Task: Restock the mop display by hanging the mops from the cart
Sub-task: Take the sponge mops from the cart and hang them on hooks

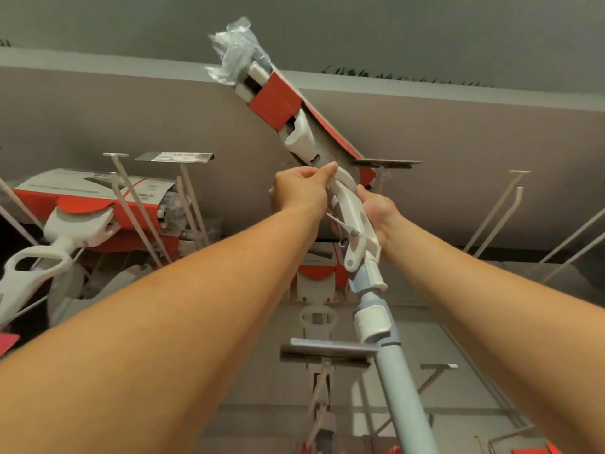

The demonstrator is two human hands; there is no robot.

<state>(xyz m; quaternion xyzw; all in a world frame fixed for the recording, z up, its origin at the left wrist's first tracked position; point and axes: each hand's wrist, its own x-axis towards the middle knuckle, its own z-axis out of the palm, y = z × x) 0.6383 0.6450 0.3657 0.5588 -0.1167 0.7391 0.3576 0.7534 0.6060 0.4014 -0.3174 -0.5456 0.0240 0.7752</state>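
From the head camera, looking up, both arms reach toward the grey display wall (131, 119). They hold one mop (304, 132) slanted against it, head uppermost.

The left hand (299, 191) is curled, its thumb and fingertips pinching the white loop just below the mop's head. The right hand (376, 208) wraps the white lever frame from the far side; only the palm and thumb base show, so how tightly the fingers bend cannot be told. The hands sit close together, the frame between them.

A red card sleeve (275, 103) covers the mop's head, with crumpled clear plastic (234, 47) at the very top. The pale blue pole (399, 388) runs down to the lower edge of the view.

A dark tag plate (386, 162) juts out just beside the mop — whether they touch is unclear. At left another packaged mop (78, 221) hangs beneath a price label (176, 156), a third (316, 286) hangs below the hands, and bare hooks (497, 208) stand at right.
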